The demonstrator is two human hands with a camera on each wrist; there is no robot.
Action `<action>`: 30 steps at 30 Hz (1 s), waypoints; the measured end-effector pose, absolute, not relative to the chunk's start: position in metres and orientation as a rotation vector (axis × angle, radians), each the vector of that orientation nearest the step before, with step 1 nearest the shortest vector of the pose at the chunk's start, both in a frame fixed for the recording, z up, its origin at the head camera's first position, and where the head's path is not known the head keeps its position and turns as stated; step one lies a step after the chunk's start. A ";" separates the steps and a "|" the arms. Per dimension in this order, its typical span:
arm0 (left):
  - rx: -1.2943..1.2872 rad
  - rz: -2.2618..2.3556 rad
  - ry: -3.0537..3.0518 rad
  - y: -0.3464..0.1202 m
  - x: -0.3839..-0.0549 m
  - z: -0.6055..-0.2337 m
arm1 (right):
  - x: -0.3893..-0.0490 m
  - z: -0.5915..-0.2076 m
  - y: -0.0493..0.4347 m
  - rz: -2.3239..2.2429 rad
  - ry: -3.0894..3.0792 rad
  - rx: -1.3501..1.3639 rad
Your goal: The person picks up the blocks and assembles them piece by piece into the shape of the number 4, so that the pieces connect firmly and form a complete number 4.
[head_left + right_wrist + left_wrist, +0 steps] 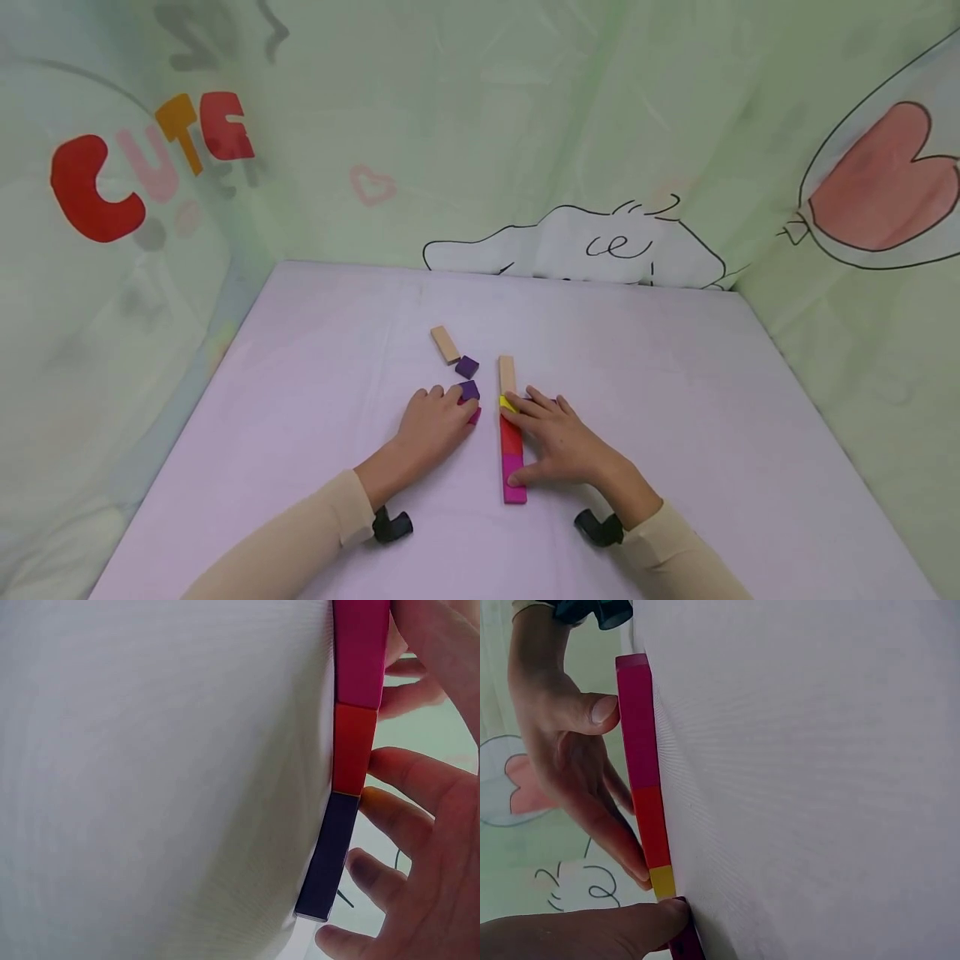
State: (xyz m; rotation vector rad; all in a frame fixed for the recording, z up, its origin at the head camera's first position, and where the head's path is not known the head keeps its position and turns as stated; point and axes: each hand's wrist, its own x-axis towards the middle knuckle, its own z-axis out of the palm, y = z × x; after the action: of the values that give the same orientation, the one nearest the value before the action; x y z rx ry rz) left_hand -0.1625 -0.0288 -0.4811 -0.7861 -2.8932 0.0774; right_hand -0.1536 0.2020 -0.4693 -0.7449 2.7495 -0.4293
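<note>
My left hand (435, 423) curls over a magenta block (474, 416), with a purple block (469, 389) right at its fingertips. In the left wrist view the left thumb (649, 926) presses the end of a dark magenta block (690, 946). My right hand (558, 442) spreads along a straight row of blocks, its fingers fairly straight. Its thumb rests on the pink-magenta block (513, 492), and its fingertips touch the yellow block (506, 406). Between these lies a red block (511, 435). A dark purple block (328, 855) adjoins a red one in the right wrist view.
A plain wooden block (507, 373) forms the row's far end. Left of it lie another wooden block (445, 344) and a purple block (467, 367). A pale cloth covers the table (675, 375), with printed curtains (495, 125) behind it.
</note>
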 end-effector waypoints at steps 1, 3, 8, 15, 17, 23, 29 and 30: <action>-0.783 0.081 -2.899 -0.027 -0.164 -0.481 | -0.154 -0.470 0.202 -0.431 2.749 -0.745; -0.777 0.092 -2.909 -0.025 -0.166 -0.482 | -0.154 -0.471 0.202 -0.430 2.747 -0.741; -0.760 0.109 -2.925 -0.018 -0.171 -0.482 | -0.154 -0.471 0.202 -0.437 2.745 -0.739; -0.767 0.151 -2.939 -0.009 -0.177 -0.481 | -0.154 -0.472 0.203 -0.439 2.747 -0.735; -0.771 0.157 -2.928 -0.007 -0.178 -0.483 | -0.154 -0.472 0.203 -0.439 2.750 -0.736; -0.782 0.149 -2.886 -0.003 -0.178 -0.482 | -0.154 -0.472 0.204 -0.450 2.746 -0.733; -0.782 0.171 -2.890 0.002 -0.178 -0.479 | -0.154 -0.472 0.204 -0.445 2.753 -0.732; -0.780 0.172 -2.892 0.002 -0.178 -0.478 | -0.154 -0.472 0.204 -0.445 2.753 -0.731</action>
State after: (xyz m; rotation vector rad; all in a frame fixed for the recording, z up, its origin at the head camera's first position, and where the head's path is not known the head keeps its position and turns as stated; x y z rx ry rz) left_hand -0.1783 0.0022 -0.4783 -0.7799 -2.8917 0.1716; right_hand -0.1541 0.2038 -0.4722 -0.7313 2.7530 -0.4453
